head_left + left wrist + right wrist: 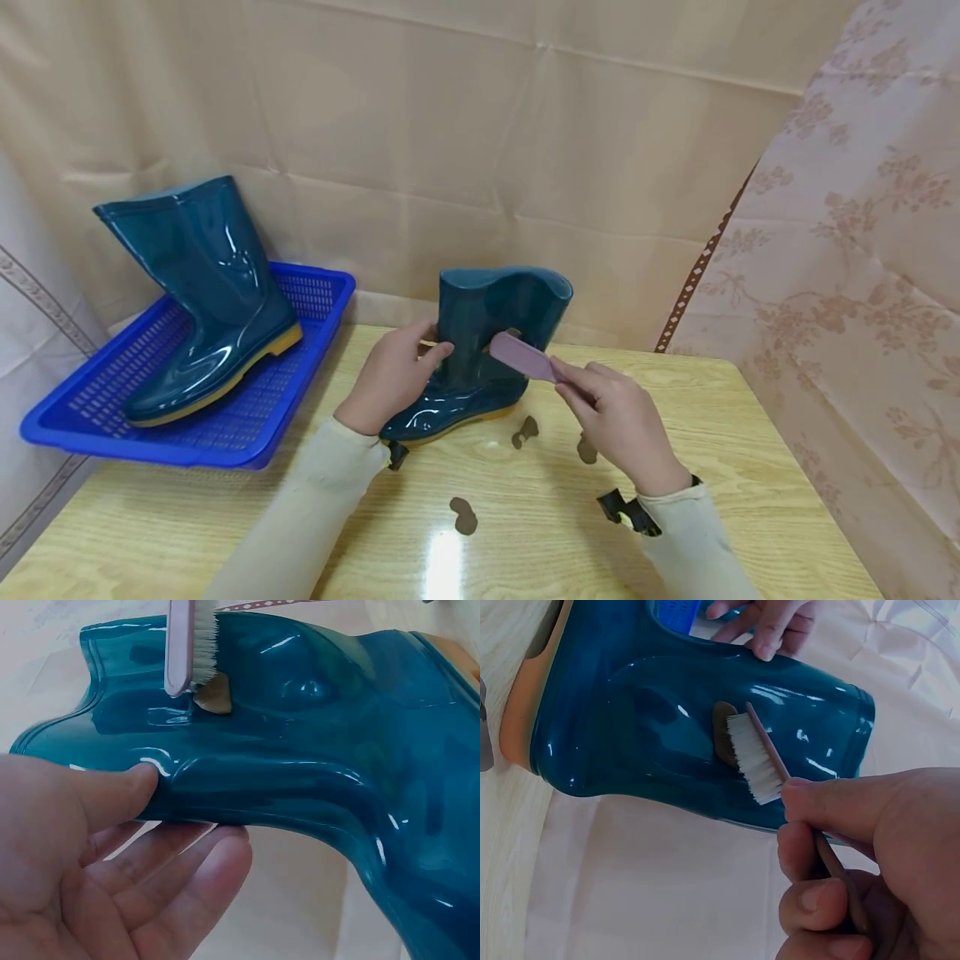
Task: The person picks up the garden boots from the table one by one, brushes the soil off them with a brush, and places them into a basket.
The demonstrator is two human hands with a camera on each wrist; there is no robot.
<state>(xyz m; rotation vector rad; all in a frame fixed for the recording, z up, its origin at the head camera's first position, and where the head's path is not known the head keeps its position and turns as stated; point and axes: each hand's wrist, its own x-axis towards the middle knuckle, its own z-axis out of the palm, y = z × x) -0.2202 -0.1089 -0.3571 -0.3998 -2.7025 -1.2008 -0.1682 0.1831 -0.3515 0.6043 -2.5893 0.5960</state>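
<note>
A glossy dark green rain boot (480,333) with a yellow sole stands on the table, toe toward the left. My left hand (393,375) holds its shaft from the front, the thumb (124,791) on the side and the fingers around the front edge. In my right hand (622,417) is the handle of a pale purple scrub brush (522,357). The brush's white bristles (754,757) rest against the boot's shaft, beside a brown patch (724,733). The right wrist view shows thumb and fingers curled round the handle.
A blue plastic basket (337,292) at the left holds a second green boot (217,283). Brown patches (464,517) lie on the wooden table (540,542). A beige curtain (420,125) hangs behind, and floral cloth (862,233) hangs on the right.
</note>
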